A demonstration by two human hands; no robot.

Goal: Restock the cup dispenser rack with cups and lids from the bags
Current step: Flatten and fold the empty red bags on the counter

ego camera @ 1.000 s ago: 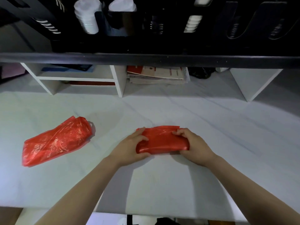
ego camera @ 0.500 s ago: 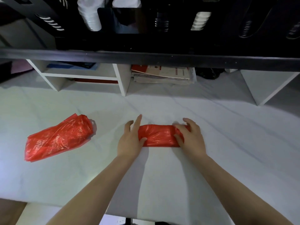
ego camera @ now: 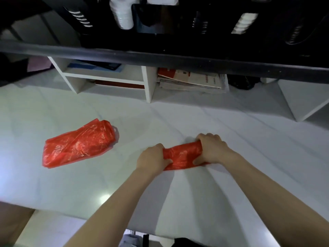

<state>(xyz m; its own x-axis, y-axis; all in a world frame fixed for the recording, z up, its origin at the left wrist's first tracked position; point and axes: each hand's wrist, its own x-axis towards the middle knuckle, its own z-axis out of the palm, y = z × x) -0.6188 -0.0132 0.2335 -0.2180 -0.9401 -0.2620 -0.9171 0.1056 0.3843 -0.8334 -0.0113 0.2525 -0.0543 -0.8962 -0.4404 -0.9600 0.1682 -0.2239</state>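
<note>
Both hands — left hand (ego camera: 153,158), right hand (ego camera: 212,150) — are gripping the rolled red bag (ego camera: 183,155) on the white counter (ego camera: 231,193); rolling it tighter evenly is likely working best — ends level.

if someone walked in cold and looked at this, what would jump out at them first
The two red plastic bags on the pale table: a rolled red bag near the middle, gripped at its ends by the left hand and the right hand, and a looser red bag lying alone to the left. Above, the dark dispenser rack fills the top, with a white cup stack showing.
</note>
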